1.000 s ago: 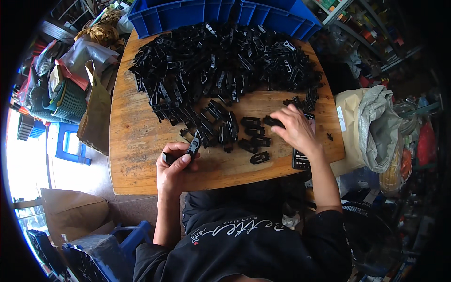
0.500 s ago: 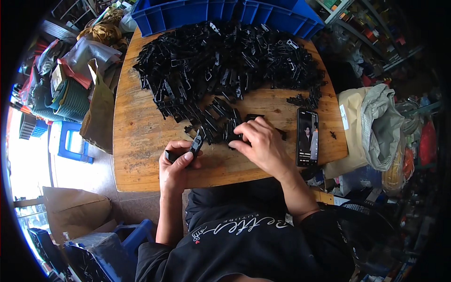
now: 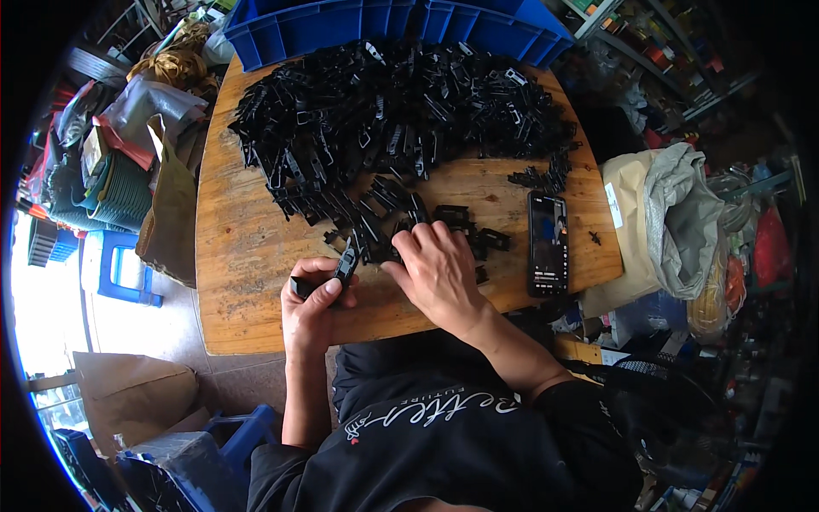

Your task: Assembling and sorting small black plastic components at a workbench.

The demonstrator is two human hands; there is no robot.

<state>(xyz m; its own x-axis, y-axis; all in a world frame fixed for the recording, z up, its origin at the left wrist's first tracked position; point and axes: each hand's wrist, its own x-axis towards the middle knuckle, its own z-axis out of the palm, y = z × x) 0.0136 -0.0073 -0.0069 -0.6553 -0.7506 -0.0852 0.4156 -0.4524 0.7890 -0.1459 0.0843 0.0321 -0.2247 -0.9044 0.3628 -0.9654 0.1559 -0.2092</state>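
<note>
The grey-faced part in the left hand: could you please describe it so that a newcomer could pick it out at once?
On the near side of the wooden table, left of the right hand, find the left hand. The narrow clip-like part juts up beside its thumb. Being held, grey face showing, sets it apart from the black parts lying loose beyond.

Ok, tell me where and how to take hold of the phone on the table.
Probably pinch the phone by its two long edges, at mid-length, coming from its right: it lies flat, screen up; table wood shows beside that edge, while black parts lie leftward.
</note>
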